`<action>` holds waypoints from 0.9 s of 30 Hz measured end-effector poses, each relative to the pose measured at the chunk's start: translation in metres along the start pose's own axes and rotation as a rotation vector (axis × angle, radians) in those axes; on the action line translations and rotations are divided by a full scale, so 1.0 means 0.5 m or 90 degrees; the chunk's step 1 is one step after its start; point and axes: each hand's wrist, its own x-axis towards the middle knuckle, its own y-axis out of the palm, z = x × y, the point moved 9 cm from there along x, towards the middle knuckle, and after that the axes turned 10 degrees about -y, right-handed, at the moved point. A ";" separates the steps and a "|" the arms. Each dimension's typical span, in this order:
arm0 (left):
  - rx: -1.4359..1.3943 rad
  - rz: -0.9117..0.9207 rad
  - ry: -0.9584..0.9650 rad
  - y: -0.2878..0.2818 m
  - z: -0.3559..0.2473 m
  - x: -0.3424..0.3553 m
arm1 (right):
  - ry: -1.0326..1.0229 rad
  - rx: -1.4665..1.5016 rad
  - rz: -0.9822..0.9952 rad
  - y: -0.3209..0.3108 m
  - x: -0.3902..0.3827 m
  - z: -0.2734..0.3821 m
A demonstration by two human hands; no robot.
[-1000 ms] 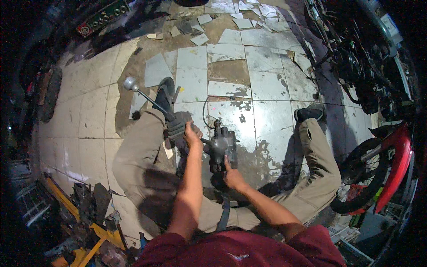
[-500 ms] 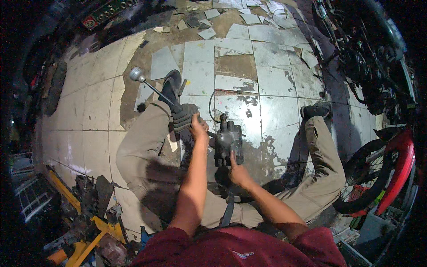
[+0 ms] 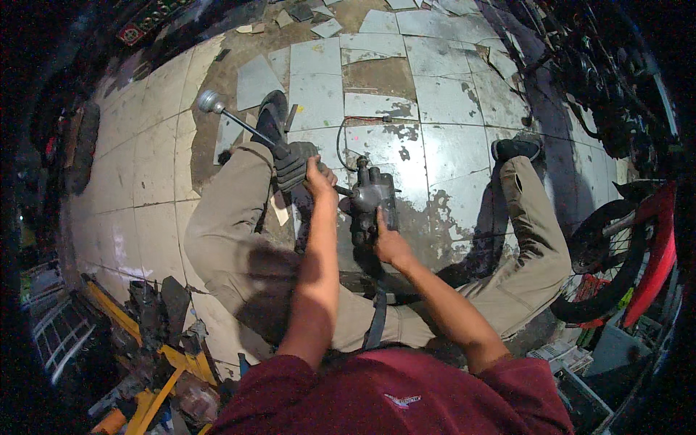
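My left hand (image 3: pixel 319 175) is closed on a black ribbed rubber boot (image 3: pixel 290 167), or the dark bar just beside it. A thin metal rod (image 3: pixel 246 129) slants up-left from the boot to a silver rounded end piece (image 3: pixel 210 101). The dark bar runs right to a black metal housing (image 3: pixel 377 196) with cylindrical fittings, lying between my bent legs. My right hand (image 3: pixel 393 248) has its index finger stretched onto the housing's face, with nothing held. A thin cable (image 3: pixel 341 145) loops on the floor behind the housing.
Cracked tiled floor (image 3: pixel 449 101) surrounds me, with loose broken tiles (image 3: pixel 326 27) at the far side. At lower left lie yellow metal tools and dark parts (image 3: pixel 174 377). At right stand a wheel with red fender (image 3: pixel 652 246) and dark machinery (image 3: pixel 594 65).
The whole scene has shifted upward in the picture as the view moved. My left hand stays gripped at the boot and my right index finger stays against the housing.
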 end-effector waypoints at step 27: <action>0.010 0.040 0.005 0.004 -0.001 0.008 | 0.000 0.033 0.014 0.018 0.045 -0.085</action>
